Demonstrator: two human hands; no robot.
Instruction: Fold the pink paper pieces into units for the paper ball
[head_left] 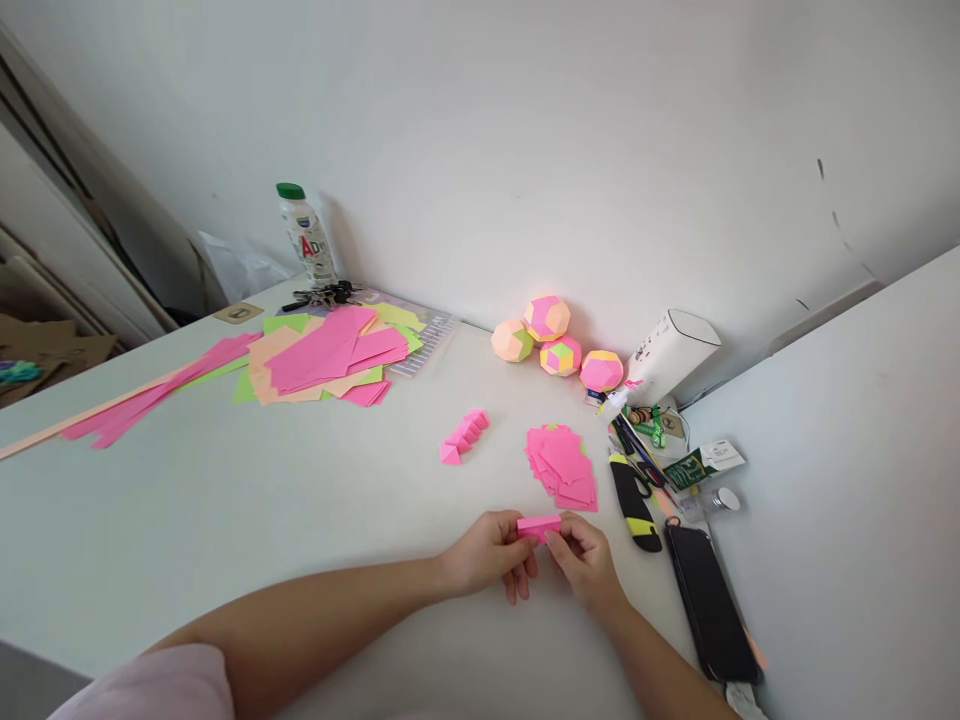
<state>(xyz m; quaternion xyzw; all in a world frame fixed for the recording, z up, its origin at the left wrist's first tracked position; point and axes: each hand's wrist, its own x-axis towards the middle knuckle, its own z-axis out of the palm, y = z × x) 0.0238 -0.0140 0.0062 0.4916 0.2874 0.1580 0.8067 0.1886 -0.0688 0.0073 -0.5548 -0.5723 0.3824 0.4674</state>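
Note:
Between both hands is a small pink piece of paper with a folded strip along its top edge. My left hand pinches its left end, thumb in front. At its right end my right hand grips it, with the thumb pressed on the front face. Just beyond the hands lies a loose pile of pink paper pieces, with bits of green showing. A short row of folded pink paper units sits to the left of that pile.
Several folded paper balls rest against the wall. Paper sheets and long strips lie at left, near a bottle and keys. At right are a white box, a utility knife and a phone.

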